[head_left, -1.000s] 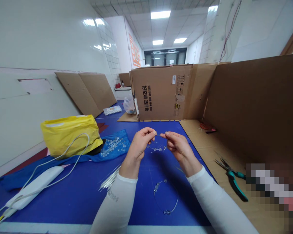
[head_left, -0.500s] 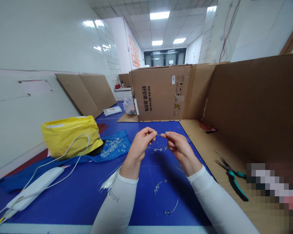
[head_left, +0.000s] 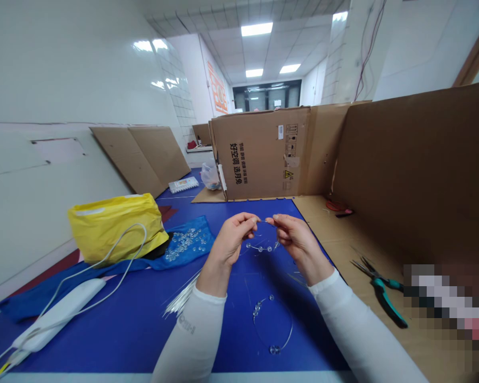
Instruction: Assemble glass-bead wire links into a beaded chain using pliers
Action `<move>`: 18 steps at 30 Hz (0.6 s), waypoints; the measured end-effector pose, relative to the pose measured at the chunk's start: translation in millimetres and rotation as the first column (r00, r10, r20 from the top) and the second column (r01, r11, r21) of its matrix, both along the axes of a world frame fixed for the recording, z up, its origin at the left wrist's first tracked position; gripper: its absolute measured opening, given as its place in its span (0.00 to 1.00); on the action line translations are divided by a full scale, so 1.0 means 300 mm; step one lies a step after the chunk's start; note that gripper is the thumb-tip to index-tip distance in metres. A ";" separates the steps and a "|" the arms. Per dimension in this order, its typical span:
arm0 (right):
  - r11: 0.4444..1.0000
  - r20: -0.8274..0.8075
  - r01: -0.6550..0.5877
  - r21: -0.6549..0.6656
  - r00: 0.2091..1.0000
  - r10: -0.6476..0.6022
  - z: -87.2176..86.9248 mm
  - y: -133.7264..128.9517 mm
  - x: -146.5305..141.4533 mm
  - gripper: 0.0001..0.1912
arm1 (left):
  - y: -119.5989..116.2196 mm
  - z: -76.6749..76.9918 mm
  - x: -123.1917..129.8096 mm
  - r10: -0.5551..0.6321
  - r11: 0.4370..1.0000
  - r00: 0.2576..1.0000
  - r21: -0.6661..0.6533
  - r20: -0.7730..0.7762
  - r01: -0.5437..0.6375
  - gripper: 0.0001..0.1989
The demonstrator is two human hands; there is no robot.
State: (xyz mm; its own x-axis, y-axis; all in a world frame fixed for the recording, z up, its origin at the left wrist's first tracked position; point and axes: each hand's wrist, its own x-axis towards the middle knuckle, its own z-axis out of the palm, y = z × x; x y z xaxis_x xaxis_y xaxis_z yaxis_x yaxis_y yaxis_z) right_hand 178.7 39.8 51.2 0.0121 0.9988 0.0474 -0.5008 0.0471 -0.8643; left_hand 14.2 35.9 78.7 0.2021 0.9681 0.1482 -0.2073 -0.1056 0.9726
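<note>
My left hand [head_left: 238, 232] and my right hand [head_left: 290, 234] are raised over the blue table, fingertips close together. Both pinch a thin wire loop between thumb and forefinger, a short stretch of it showing between them. Several clear beads [head_left: 261, 249] hang on this wire below my fingers. Below my hands a second beaded wire ring [head_left: 292, 325] lies on the table, with clear beads at its left side and bottom. A bundle of thin silvery wires [head_left: 179, 298] lies beside my left forearm.
Loose clear beads [head_left: 188, 242] lie on a blue cloth [head_left: 206, 229] at left, beside a yellow bag [head_left: 115, 226] and a white power strip [head_left: 59, 314] with its cord. Green-handled pliers [head_left: 385, 298] rest on cardboard at right. A large cardboard box [head_left: 259, 154] stands behind.
Both hands keep pinching the wire. The hanging beads have shifted slightly to the right and down with it. The camera view has moved a little.
</note>
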 end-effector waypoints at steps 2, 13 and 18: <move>1.000 0.004 0.002 -0.001 1.000 -0.002 0.000 0.000 0.001 0.15 | -0.001 0.000 0.005 0.011 1.000 1.000 0.000 -0.004 -0.011 0.13; 1.000 -0.018 -0.013 -0.009 1.000 0.013 0.005 -0.001 0.006 0.15 | 0.006 -0.011 0.008 0.047 0.998 0.998 0.044 -0.028 -0.046 0.13; 0.998 0.089 -0.044 0.039 0.995 0.040 0.000 0.003 0.007 0.16 | 0.011 -0.010 0.007 0.073 0.994 0.997 0.076 -0.001 -0.073 0.11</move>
State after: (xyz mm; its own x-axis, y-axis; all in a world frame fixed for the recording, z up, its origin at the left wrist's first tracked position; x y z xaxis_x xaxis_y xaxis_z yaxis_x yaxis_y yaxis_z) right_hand 180.7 40.7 51.3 -0.0361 0.9955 0.0874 -0.4248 0.0638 -0.9030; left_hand 16.2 39.1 75.8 0.1320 0.9663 0.2211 -0.1924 -0.1939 0.9620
